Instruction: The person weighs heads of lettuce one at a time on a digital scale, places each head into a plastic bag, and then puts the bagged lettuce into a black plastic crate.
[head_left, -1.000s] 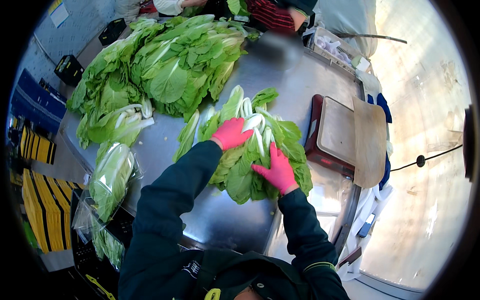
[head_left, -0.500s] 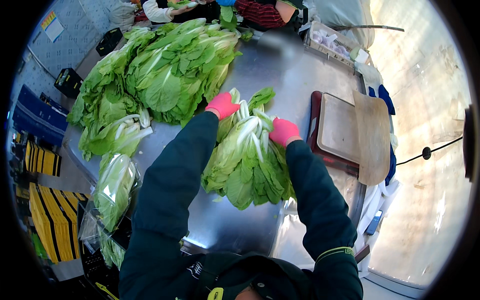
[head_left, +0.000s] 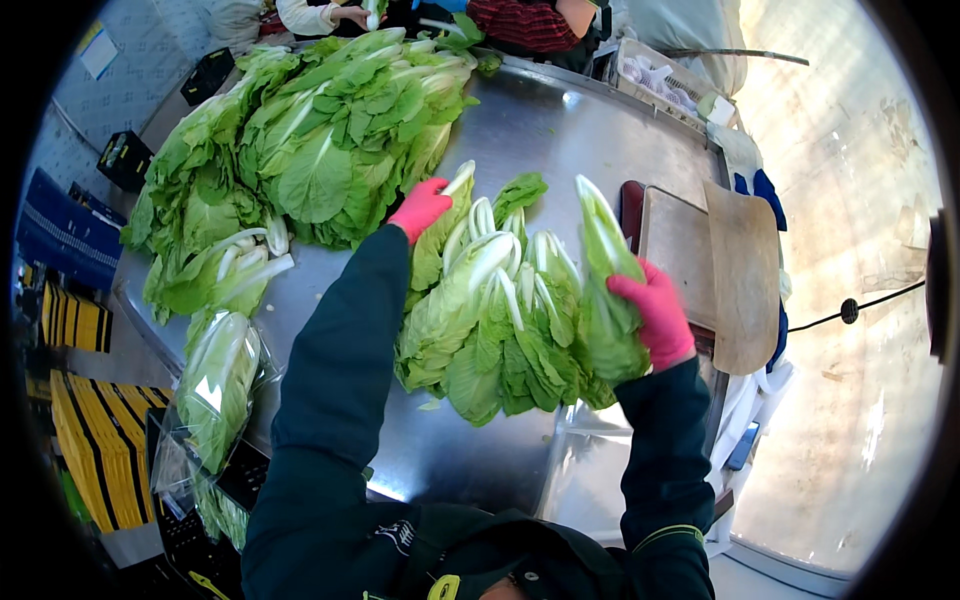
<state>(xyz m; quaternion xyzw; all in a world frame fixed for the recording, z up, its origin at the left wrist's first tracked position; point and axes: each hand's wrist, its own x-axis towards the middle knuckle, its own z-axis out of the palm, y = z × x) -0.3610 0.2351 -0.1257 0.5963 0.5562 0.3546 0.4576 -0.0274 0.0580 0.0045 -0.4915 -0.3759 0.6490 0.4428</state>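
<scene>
My right hand, in a pink glove, is closed around a slim leafy green cabbage, held with its pale stem end up and away from me. My left hand, also pink-gloved, grips another leafy cabbage near its white stem end. Between the hands, a bunch of leafy greens lies on the metal table, stems pointing away and leaves toward me. A much larger heap of the same greens covers the far left.
Bagged greens lie by the left table edge, above a black crate. At right stands a scale with a metal tray and a curved board. A white basket sits far right; another person's hand shows beyond the heap.
My right hand has moved right and toward me, drawing one cabbage upright off the bunch's right side. My left hand has shifted slightly left with its cabbage.
</scene>
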